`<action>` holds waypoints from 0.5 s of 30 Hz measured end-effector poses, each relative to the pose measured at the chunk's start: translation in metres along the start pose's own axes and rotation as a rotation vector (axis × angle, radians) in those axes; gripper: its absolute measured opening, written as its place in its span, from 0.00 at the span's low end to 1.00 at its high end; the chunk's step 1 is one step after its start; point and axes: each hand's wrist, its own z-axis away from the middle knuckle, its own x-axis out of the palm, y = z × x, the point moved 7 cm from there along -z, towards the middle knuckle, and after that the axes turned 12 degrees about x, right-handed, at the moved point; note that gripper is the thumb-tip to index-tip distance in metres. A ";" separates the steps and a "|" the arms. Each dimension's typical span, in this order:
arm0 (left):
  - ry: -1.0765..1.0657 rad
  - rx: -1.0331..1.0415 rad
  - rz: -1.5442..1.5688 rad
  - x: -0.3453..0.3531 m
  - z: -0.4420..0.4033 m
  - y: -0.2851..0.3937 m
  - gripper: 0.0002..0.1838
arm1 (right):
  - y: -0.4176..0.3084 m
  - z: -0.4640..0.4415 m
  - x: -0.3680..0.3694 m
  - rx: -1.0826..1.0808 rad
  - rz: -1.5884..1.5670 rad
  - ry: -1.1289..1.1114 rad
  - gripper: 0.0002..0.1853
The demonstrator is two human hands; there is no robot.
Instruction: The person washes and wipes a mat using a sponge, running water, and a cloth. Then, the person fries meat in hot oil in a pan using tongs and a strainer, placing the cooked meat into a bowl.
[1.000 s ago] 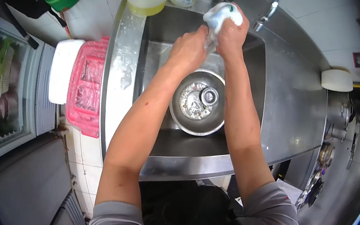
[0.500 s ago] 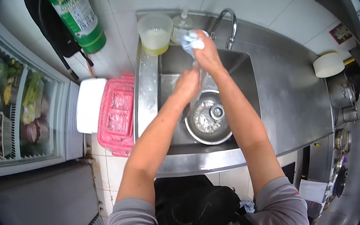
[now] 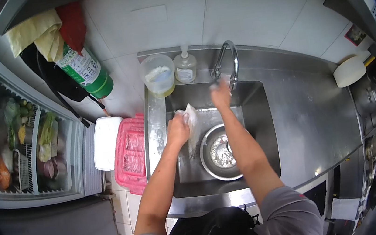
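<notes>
My left hand [image 3: 178, 129] is closed on a limp, translucent whitish plastic bag [image 3: 192, 128], which hangs down in the left part of the sink [image 3: 253, 109]. One end of the bag tapers to a point above my fingers. Close below the curved faucet [image 3: 236, 62] is my right hand [image 3: 221, 94], its fingers smeared by motion. A round metal bowl [image 3: 207, 164] stands on the sink floor, with water and a metal piece partly covered by my right forearm. Behind the left sink edge, a clear plastic tub [image 3: 150, 70] holds yellowish liquid and a blue and white sponge or cloth [image 3: 159, 74].
A pump bottle [image 3: 185, 68] stands between the tub and the faucet. To the left are a pink crate [image 3: 128, 148], a white lid or box [image 3: 107, 144] and a fridge [image 3: 74, 164] with vegetables. Steel counter [image 3: 310, 116] extends right towards pots [image 3: 366, 95].
My right hand has let go of the blue and white sponge or cloth, now in the tub, and moved down near the faucet. My left hand has moved left and down with the bag.
</notes>
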 end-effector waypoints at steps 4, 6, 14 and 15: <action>-0.058 0.038 -0.022 0.028 -0.025 0.018 0.14 | 0.033 0.036 0.025 -0.292 0.074 -0.722 0.25; -0.059 0.088 -0.079 0.044 -0.041 0.042 0.14 | 0.016 0.055 -0.017 0.310 -0.401 -0.673 0.25; -0.201 0.161 0.546 0.135 -0.032 0.100 0.36 | 0.032 0.037 -0.046 0.602 -1.101 -0.486 0.39; -0.195 0.144 0.662 0.138 -0.033 0.103 0.39 | 0.036 0.043 -0.042 0.574 -1.072 -0.450 0.40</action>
